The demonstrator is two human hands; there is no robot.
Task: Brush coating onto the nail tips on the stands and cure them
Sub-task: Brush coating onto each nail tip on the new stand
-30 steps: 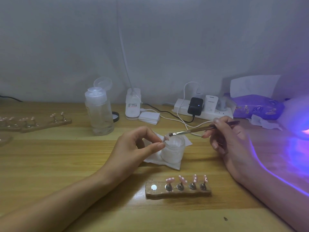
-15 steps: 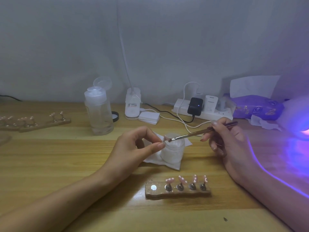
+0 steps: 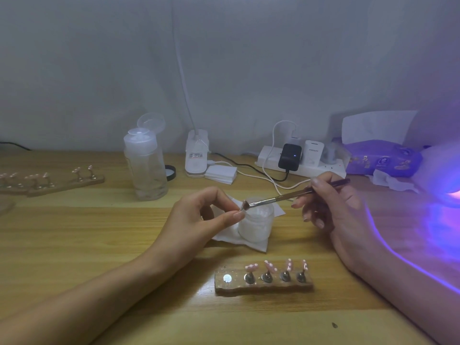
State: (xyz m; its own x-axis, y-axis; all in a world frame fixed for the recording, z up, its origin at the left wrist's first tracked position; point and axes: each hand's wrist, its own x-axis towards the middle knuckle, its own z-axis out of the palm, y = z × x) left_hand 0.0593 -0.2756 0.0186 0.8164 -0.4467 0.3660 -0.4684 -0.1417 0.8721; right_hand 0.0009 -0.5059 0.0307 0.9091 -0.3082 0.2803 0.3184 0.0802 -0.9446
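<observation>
Nail tips [image 3: 78, 169] sit on a long stand [image 3: 64, 183] well to the left of both hands, and a clear bottle [image 3: 145, 168] with its cap flipped up stands between that stand and the left hand [image 3: 199, 220]. The left forearm crosses the surface [image 3: 99, 232] from the lower left. Its thumb and forefinger pinch a small held nail tip [image 3: 245, 205], and the other fingers curl beneath. Just right of those fingertips, a white jar [image 3: 256, 220] rests on a wipe [image 3: 239, 241]. The brush [image 3: 286, 196] slants down over the jar from the right hand [image 3: 333, 210], which grips the handle like a pen, with the palm turned inward. A second ago the brush lay nearly level; now its bristles have dipped left and touch the held nail tip, while the left hand has kept its place. Nearer the person, between the two wrists, the near stand [image 3: 263, 286] carries four pink tips [image 3: 270, 265]. A lamp [image 3: 448, 170] glows violet just right of the right hand.
</observation>
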